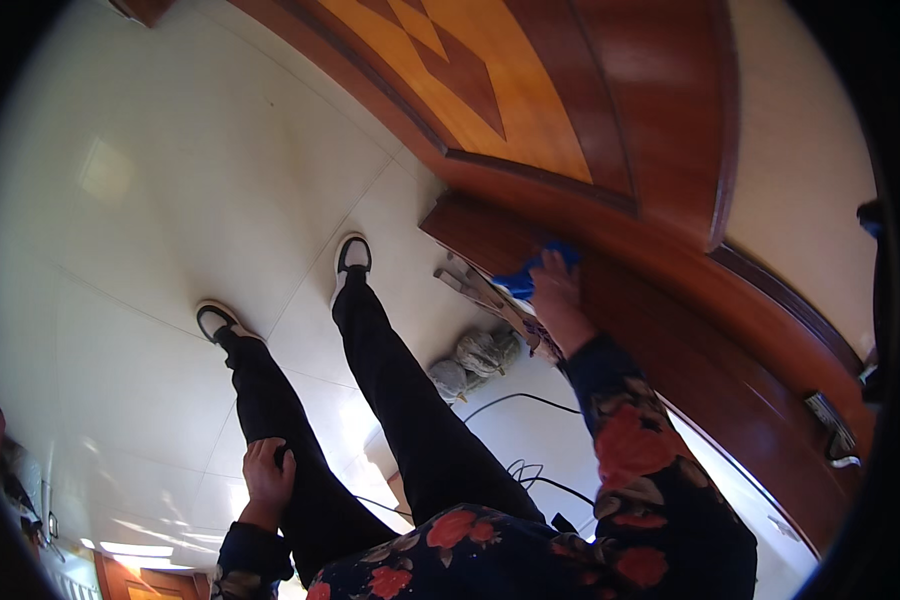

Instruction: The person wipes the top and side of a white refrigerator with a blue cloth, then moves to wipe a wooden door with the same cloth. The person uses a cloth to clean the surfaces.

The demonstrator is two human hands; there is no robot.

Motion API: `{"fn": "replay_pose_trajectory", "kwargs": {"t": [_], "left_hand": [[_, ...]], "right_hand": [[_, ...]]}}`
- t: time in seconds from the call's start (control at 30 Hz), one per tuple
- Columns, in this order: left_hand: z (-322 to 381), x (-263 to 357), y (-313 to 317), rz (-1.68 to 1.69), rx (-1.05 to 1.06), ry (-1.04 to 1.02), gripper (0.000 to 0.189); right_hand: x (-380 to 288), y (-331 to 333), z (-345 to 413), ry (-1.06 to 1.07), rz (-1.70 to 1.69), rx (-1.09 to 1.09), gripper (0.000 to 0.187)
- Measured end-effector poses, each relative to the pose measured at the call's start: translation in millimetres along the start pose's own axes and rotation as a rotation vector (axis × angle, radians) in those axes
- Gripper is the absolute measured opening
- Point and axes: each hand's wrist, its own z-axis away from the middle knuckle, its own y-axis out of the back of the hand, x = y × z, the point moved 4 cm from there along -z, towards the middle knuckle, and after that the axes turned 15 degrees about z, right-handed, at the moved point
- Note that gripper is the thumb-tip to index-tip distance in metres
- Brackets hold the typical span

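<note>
My right hand (559,289) presses a crumpled blue cloth (521,281) against a glossy reddish-brown wooden surface (645,352), close to its edge. Part of the cloth is hidden under the fingers. My left hand (268,472) rests on my dark trouser leg above the knee, with nothing seen in it. Its fingers curve over the leg, and the thumb stands apart. Beyond the right hand rises a wooden door panel (510,90) with light and dark diamond inlay. Towards the right, a metal handle (832,431) is fixed on the wood.
Flattened cardboard-like strips (469,289) lean below the wooden edge. Several wrapped round bundles (476,360) lie on the pale tiled floor (157,202) beside my leg. Black cable (521,396) loops across the floor behind my legs. A beige wall (802,172) borders the wood at right.
</note>
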Motion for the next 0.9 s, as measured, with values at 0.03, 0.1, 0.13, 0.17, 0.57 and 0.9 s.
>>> {"fn": "replay_pose_trajectory", "kwargs": {"t": [0.03, 0.1, 0.13, 0.17, 0.57, 0.9], "left_hand": [[0, -2, 0, -0.002, -0.001, 0.001, 0.018], [0, -5, 3, -0.012, -0.005, 0.000, 0.018], [1, -6, 2, -0.014, -0.008, -0.003, 0.018], [1, -7, 1, -0.021, -0.017, 0.009, 0.018], [1, -6, -8, 0.035, 0.023, 0.025, 0.016], [0, -5, -7, 0.075, 0.080, 0.034, 0.015]], "right_hand": [[13, 13, 12, -0.013, 0.032, 0.000, 0.022], [42, 31, 35, -0.057, 0.066, -0.082, 0.023], [56, 39, 43, -0.075, 0.063, -0.097, 0.024], [64, 46, 45, -0.092, 0.079, -0.076, 0.025], [-11, 1, -58, 0.242, 0.127, -0.040, 0.020], [44, 144, 23, 0.489, 0.211, 0.407, 0.016]]}}
